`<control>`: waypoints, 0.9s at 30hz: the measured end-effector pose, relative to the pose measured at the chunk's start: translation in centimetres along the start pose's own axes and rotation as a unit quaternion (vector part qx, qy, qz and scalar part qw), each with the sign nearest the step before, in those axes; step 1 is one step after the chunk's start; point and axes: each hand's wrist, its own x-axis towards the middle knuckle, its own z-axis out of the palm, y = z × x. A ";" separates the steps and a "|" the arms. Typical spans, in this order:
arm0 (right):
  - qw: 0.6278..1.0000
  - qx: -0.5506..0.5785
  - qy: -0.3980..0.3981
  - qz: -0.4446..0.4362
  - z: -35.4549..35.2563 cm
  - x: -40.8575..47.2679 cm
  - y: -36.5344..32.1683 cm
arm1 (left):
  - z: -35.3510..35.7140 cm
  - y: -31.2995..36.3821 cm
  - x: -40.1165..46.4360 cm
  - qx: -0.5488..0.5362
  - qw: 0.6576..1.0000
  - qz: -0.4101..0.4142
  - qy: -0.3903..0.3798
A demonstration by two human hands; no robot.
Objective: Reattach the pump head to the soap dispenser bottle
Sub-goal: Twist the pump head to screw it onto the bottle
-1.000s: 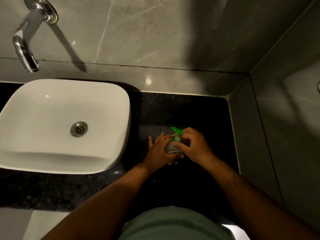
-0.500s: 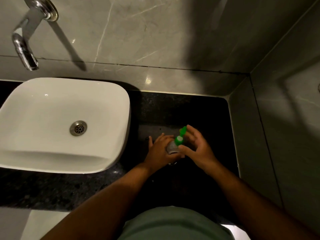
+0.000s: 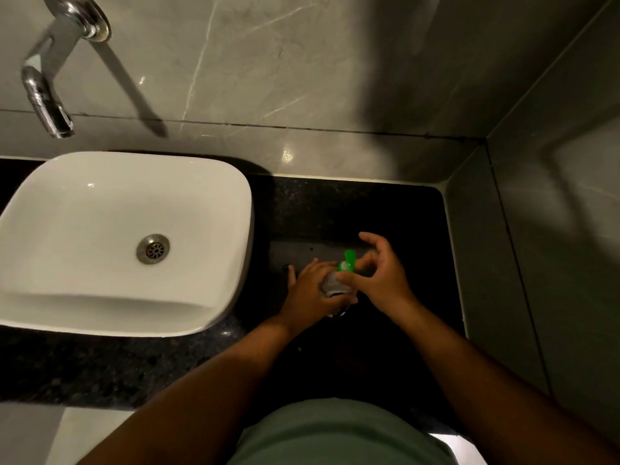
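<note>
A clear soap dispenser bottle (image 3: 332, 282) stands on the black counter (image 3: 396, 216), to the right of the basin. My left hand (image 3: 310, 292) is wrapped around its body from the left. The green pump head (image 3: 347, 261) sits on top of the bottle, its nozzle pointing away from me. My right hand (image 3: 382, 275) is at the pump's base: thumb and forefinger pinch around the collar, the other fingers are spread and raised. The bottle's lower part is hidden behind my hands.
A white basin (image 3: 214, 196) with a metal drain (image 3: 152, 249) fills the left of the counter. A chrome tap (image 3: 43, 92) juts from the marble back wall above it. A tiled side wall (image 3: 536, 246) closes the counter on the right.
The green nozzle has swung from pointing left to pointing away from me. My right hand has turned with it and its outer fingers have opened. My left hand has stayed on the bottle.
</note>
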 end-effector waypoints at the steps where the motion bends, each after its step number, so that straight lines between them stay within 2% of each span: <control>1: 1.000 -0.021 0.007 -0.008 0.2 0.0 0.0 | 0.2 -0.1 0.1 -0.005 1.000 -0.007 0.001; 7: 0.997 0.016 -0.078 0.023 -0.1 -0.1 0.3 | 0.2 -0.3 0.4 -0.010 1.000 -0.017 0.000; 12: 0.999 -0.047 -0.007 -0.011 0.5 0.0 0.0 | 0.6 -0.2 0.4 0.002 1.000 -0.006 -0.010; 20: 0.996 0.025 -0.087 0.010 -0.7 -0.2 0.6 | 0.3 -0.3 0.4 0.003 1.000 -0.011 -0.011; 25: 1.000 0.004 -0.028 -0.004 0.5 0.3 0.5 | 0.0 -0.3 0.2 0.003 1.000 -0.008 -0.011; 27: 0.999 -0.028 -0.029 -0.003 0.6 0.4 0.4 | -0.2 -0.5 0.3 0.009 1.000 -0.004 -0.011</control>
